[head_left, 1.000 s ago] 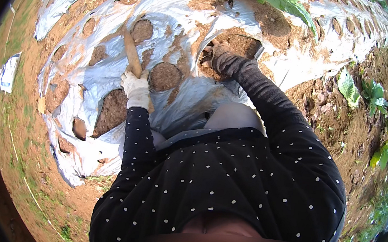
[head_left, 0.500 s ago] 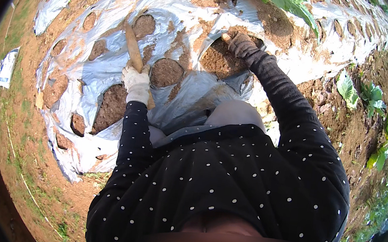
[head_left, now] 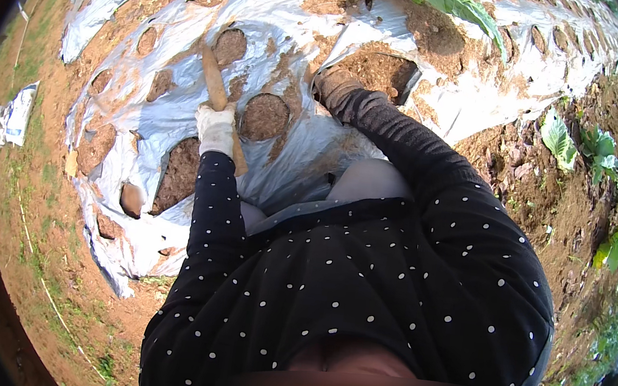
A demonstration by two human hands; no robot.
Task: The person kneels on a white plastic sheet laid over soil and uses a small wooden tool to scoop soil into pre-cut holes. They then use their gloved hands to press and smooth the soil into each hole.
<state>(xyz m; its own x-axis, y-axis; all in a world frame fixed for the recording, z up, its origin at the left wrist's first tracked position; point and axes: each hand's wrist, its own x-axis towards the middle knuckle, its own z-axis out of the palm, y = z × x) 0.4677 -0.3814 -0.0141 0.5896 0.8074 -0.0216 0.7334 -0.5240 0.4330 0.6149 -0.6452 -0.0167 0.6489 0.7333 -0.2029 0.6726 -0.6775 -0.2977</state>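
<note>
My left hand (head_left: pixel 215 129), in a white glove, is closed around a thick wooden stick (head_left: pixel 214 79). The stick slants from beside my knee to the far left, lying over the plastic sheet. My right hand (head_left: pixel 337 91), in a dirty brown glove under a dark knit sleeve, reaches down at the left edge of a large soil-filled hole (head_left: pixel 376 71) in the sheet. Its fingers are hidden by the hand itself and the hole's edge, so what they hold does not show. Between my hands is a smaller round hole (head_left: pixel 265 117) with brown soil in it.
Silvery plastic sheet (head_left: pixel 293 161) with several soil holes covers the bed. A leafy green plant (head_left: pixel 456 4) overhangs at the top. More leafy plants (head_left: pixel 559 141) grow in bare soil at right. A white bag (head_left: pixel 15 114) lies on the ground at far left.
My right hand has moved left and nearer, from the far side of the large hole to its left edge, uncovering the soil. My left hand still grips the stick in about the same place.
</note>
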